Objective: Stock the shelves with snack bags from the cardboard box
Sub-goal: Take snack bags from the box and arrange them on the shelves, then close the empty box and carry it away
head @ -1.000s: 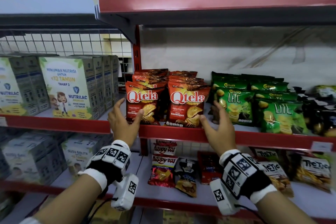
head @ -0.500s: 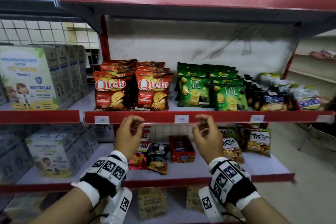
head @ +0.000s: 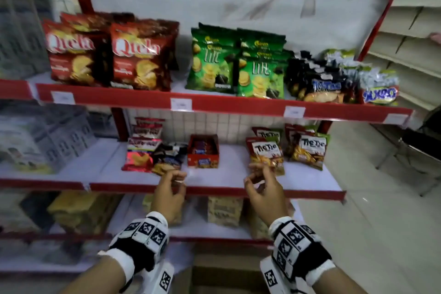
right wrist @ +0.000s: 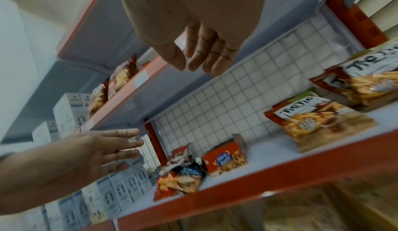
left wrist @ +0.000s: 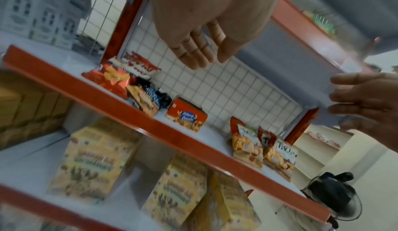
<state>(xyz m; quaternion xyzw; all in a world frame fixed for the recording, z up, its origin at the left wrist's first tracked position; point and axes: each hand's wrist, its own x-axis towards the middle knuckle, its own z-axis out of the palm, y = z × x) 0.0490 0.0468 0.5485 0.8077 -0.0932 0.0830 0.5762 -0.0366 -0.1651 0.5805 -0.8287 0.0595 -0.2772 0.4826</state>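
Two rows of red Qtela snack bags (head: 140,57) stand upright at the left of the upper red shelf (head: 238,105), with green Lit bags (head: 210,64) and black bags (head: 322,83) to their right. My left hand (head: 175,180) and right hand (head: 257,179) hover side by side before the middle shelf's front edge (head: 214,190), fingers loosely bent, holding nothing. The left wrist view shows my left hand (left wrist: 208,61) empty, and the right wrist view shows my right hand (right wrist: 193,67) empty too. A blurred brown cardboard surface (head: 226,274) shows low between my forearms.
The middle shelf holds Tic Tic bags (head: 265,153), a red biscuit box (head: 202,150) and red-and-black snack bags (head: 143,153). Milk cartons (head: 43,141) fill the left bay. Yellow boxes (head: 224,210) stand on the bottom shelf. Cream shelving (head: 410,43) and bare floor lie to the right.
Both hands let go of the front Qtela bags and dropped from the upper shelf to the middle shelf's edge. The head view swung down and right.
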